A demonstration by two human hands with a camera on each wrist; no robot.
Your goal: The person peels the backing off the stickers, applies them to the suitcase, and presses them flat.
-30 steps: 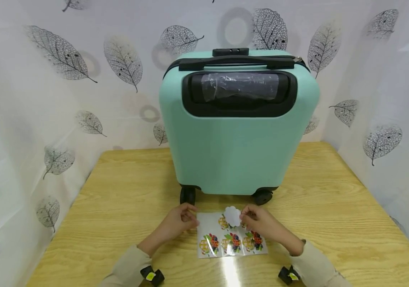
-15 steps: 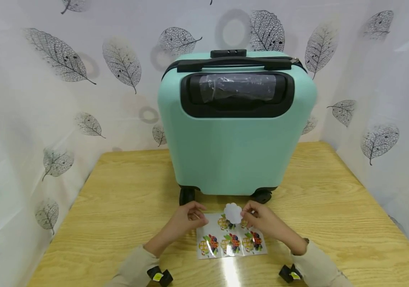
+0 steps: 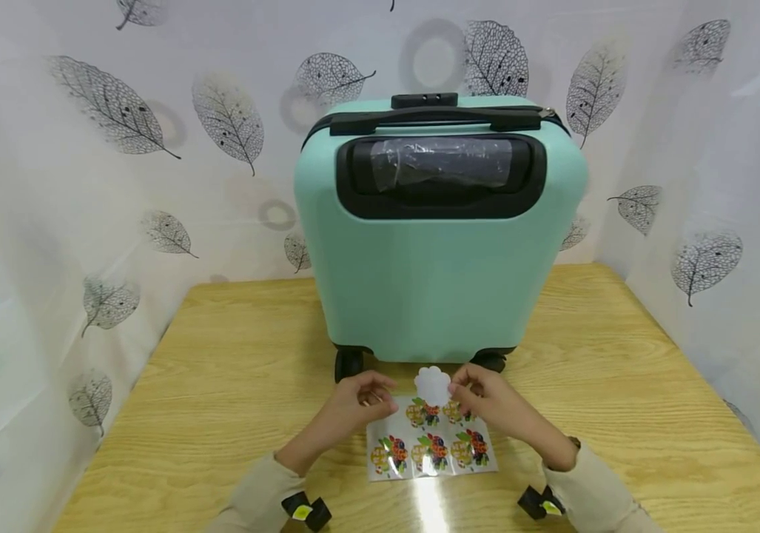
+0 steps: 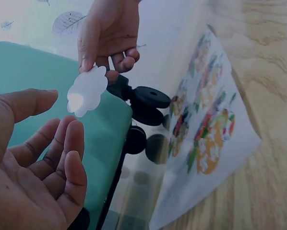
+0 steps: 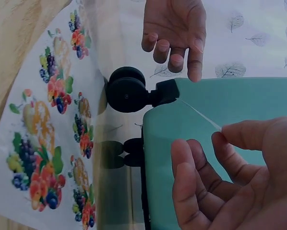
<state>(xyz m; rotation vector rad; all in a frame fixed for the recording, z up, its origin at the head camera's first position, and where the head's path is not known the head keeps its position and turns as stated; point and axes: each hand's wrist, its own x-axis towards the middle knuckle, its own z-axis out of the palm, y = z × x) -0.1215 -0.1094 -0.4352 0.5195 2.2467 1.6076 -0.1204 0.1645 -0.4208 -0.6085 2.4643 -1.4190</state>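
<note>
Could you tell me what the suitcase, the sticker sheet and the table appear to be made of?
Suitcase: seemingly hard plastic, smooth mint shell with a soft sheen, black wheels.
Sticker sheet: apparently glossy coated paper or film, with glare across the printed fruit.
Table: light wood or wood-look laminate, with visible grain and a bright reflection.

The suitcase stands upright at frame centre on the table, against the curtain backdrop. The sticker sheet lies flat on the table below the suitcase wheels. The left hand is left of the sheet's upper edge, the right hand right of it. The peeled sticker sits between both hands, above the sheet.
</note>
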